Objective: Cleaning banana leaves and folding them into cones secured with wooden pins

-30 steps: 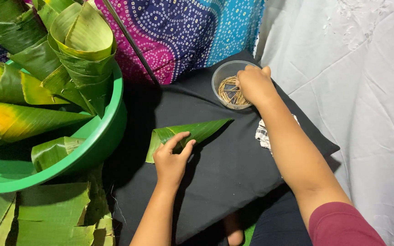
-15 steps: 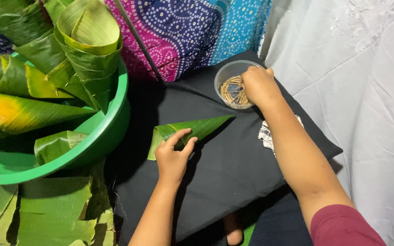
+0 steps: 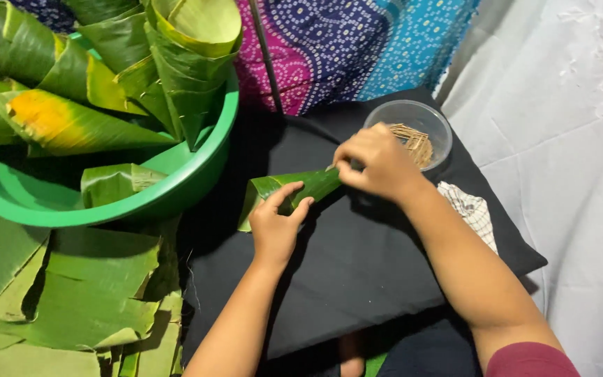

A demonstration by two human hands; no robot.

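Head view: a glossy, ribbed green leaf cone (image 3: 294, 192) is laid on matte black cloth (image 3: 357, 272), wide mouth lower-left, tip upper-right. Left hand (image 3: 277, 223) fingers are pressed together on it; right hand (image 3: 378, 164) fingers are pinched on its tip.

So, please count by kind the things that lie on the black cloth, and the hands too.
Leaf cone: 1
Clear round tub with thin sticks: 1
Checked cloth: 1
Hands: 2, the left hand and the right hand, both on the leaf cone
Total: 5
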